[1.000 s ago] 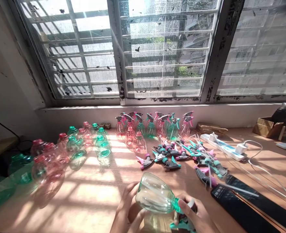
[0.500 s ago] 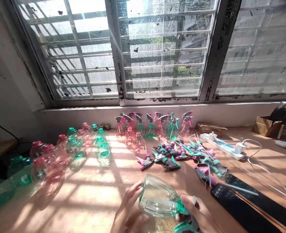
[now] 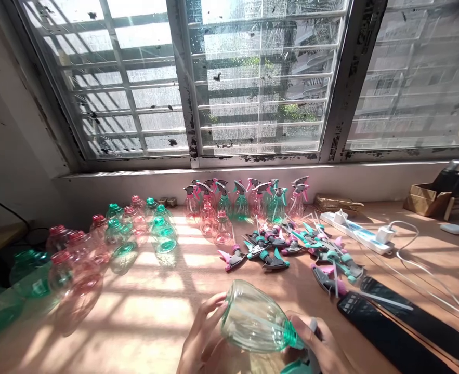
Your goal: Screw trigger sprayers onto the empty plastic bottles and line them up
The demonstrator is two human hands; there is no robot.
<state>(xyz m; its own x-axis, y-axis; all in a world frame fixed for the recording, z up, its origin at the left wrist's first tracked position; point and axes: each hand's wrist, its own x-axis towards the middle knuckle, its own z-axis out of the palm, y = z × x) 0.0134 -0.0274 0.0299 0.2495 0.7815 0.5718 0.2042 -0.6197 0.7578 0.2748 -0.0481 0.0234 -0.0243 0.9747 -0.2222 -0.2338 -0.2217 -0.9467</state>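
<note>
A clear green-tinted spray bottle (image 3: 254, 318) lies tilted on its side above the table's near edge, its neck pointing right. My left hand (image 3: 204, 332) grips it around the base. At the neck, my right hand (image 3: 317, 340) is closed on a grey and green trigger spray head (image 3: 301, 363), which sits against the bottle's mouth. A pale dip tube runs inside the bottle. Part of the spray head is hidden by my right fingers. Beyond my hands lies a pile of loose spray heads (image 3: 274, 241) in pink, green and grey.
Pink and green bottles without heads (image 3: 123, 234) stand at the left. Bottles fitted with heads (image 3: 240, 202) line the wall below the window. Two dark phones (image 3: 385, 332) lie at the right, near a white power strip (image 3: 356, 232) with cables. A cardboard box (image 3: 426, 201) is behind.
The spray head has turned slightly in my right hand at the bottle's neck. The bottle has barely shifted, and the dip tube inside it shows more clearly now.
</note>
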